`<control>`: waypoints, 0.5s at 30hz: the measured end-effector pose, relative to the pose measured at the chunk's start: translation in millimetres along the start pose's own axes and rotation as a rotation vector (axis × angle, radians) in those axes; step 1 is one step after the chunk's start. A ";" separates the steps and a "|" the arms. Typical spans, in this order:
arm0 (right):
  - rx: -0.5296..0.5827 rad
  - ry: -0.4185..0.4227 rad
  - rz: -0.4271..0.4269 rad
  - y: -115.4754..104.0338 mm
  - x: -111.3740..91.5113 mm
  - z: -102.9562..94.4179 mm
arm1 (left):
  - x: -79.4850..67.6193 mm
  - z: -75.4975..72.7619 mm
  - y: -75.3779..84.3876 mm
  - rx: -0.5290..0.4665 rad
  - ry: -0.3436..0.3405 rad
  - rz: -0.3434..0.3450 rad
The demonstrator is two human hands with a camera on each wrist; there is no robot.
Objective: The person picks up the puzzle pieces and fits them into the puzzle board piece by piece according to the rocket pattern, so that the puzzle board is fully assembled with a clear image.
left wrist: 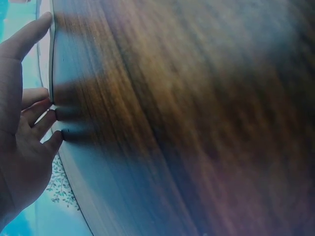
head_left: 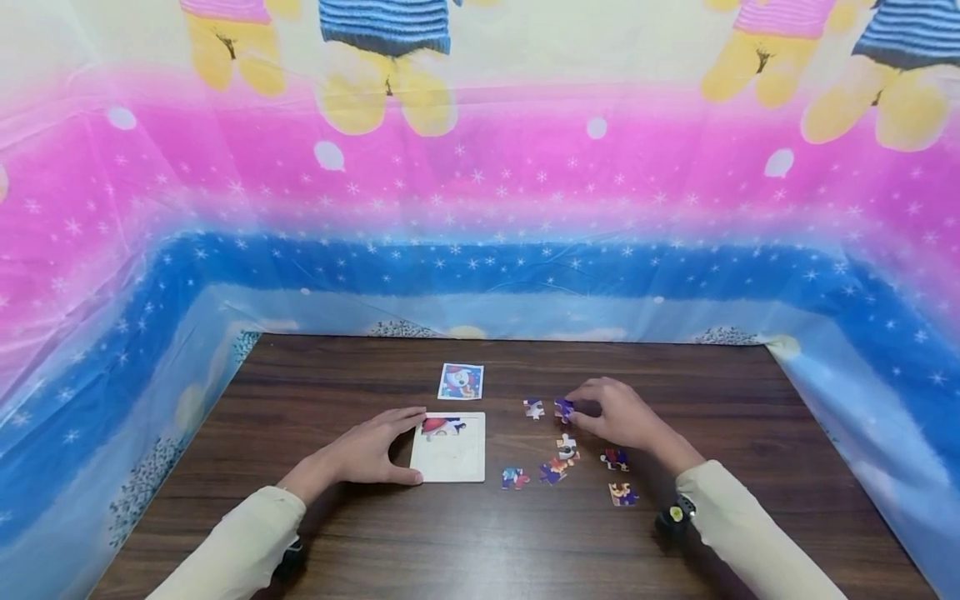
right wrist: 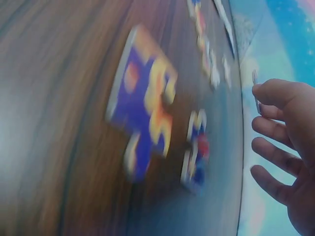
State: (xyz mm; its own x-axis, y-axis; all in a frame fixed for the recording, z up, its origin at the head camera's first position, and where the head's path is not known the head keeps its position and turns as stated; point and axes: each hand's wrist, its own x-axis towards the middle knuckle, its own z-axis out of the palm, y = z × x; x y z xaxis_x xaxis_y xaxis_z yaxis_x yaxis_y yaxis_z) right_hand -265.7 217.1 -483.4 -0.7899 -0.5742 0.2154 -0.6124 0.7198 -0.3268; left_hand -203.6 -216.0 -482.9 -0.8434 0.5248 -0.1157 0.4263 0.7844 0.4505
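A square white puzzle board (head_left: 454, 460) lies on the table, with red-and-white picture pieces (head_left: 442, 427) along its upper part. My left hand (head_left: 367, 450) rests at the board's left edge, thumb by the lower corner and fingers by the upper one. In the left wrist view its fingertips (left wrist: 48, 19) touch the board's thin edge. On the other side, my right hand (head_left: 621, 414) pinches a purple puzzle piece (head_left: 563, 410) between thumb and index finger. The right wrist view shows that piece (right wrist: 256, 93) edge-on, the other fingers spread apart.
A small picture card (head_left: 461, 381) lies behind the board. Several loose puzzle pieces are scattered to its right, among them a white one (head_left: 533, 408), a blue-and-red one (head_left: 514, 477) and a purple-and-yellow one (head_left: 622, 494). A patterned cloth (head_left: 480, 267) surrounds the table (head_left: 337, 542).
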 end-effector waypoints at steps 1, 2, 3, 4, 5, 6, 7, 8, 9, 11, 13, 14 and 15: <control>0.004 0.000 -0.007 -4.0 2.7 1.1 | 0.0 0.1 -0.2 0.002 0.001 0.000; 0.007 -0.001 -0.013 -7.9 5.6 2.4 | -0.1 0.1 -0.4 0.002 0.002 0.000; 0.008 -0.001 -0.018 -12.2 8.3 3.5 | -0.3 0.1 -0.6 0.002 0.003 0.000; 0.010 -0.002 -0.023 -16.4 11.0 4.8 | -0.4 0.2 -0.9 0.002 0.004 0.001; 0.015 -0.005 -0.026 -20.4 13.8 5.9 | -0.6 0.2 -1.1 0.003 0.005 0.001; 0.019 -0.007 -0.031 -24.3 16.7 7.4 | -0.8 0.2 -1.1 0.001 0.006 0.001; 0.025 -0.007 -0.037 -28.6 19.5 8.7 | -1.1 0.3 -1.2 0.001 0.005 0.001; 0.035 -0.009 -0.039 -33.0 22.3 10.0 | -1.4 0.4 -1.2 0.000 0.006 0.000; 0.043 -0.011 -0.041 -36.7 25.2 11.7 | -1.6 0.3 -1.1 -0.001 0.006 0.001; 0.058 -0.015 -0.052 -43.3 31.1 15.5 | -1.6 0.2 -1.1 -0.003 0.008 0.003; 0.067 -0.018 -0.065 -50.1 36.7 19.2 | -2.0 0.2 -0.8 -0.006 0.007 0.002; 0.072 -0.021 -0.074 -53.1 39.4 20.9 | -2.0 0.2 -0.7 -0.007 0.007 0.002; 0.072 -0.022 -0.082 -55.9 42.1 22.8 | -2.1 0.1 -0.6 -0.010 0.007 0.003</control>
State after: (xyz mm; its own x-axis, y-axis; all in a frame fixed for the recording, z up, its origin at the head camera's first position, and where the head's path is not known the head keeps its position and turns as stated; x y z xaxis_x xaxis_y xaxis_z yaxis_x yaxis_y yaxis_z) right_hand -264.1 143.8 -477.1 -0.7356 -0.6391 0.2247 -0.6707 0.6403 -0.3745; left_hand -202.1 -217.5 -483.1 -0.8443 0.5248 -0.1084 0.4256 0.7796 0.4595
